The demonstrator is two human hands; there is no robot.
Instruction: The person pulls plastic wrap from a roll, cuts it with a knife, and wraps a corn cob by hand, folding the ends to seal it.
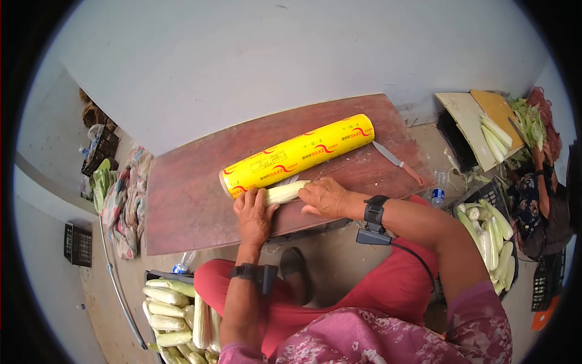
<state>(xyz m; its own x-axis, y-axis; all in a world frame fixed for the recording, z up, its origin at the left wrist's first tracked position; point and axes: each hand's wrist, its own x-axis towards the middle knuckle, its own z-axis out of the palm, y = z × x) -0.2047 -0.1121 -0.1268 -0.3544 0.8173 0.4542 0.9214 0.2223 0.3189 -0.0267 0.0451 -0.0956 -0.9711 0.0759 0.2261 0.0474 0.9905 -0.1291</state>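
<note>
Nearest, a crate of pale vegetables [173, 315] stands on the floor beside the person's left knee, its load piled in rows. Another crate of pale vegetables [488, 242] stands beyond the right forearm. A dark shoe [296, 274] shows on the floor between the knees.

At the near side of the red-brown counter [188, 206], the left hand [254, 213] is partly closed, fingers bent over the left end of a single pale vegetable [284, 193]. The right hand [324, 197] is also partly closed, its fingers and thumb on the right end. The vegetable lies lengthwise between them, just in front of the large yellow roll [300, 155], which slants across the counter with its right end farther away. To the right of the roll lies a knife [399, 164], its handle toward the counter's right edge.

Past that edge, a plastic bottle [438, 189] stands on the floor. A patterned cloth [126, 200] is bunched left of the counter. Farther off to the right, trimmed stalks [495, 138] lie on boards [473, 128], near another person's arms [542, 182]. A pale wall [273, 60] rises behind the counter.
</note>
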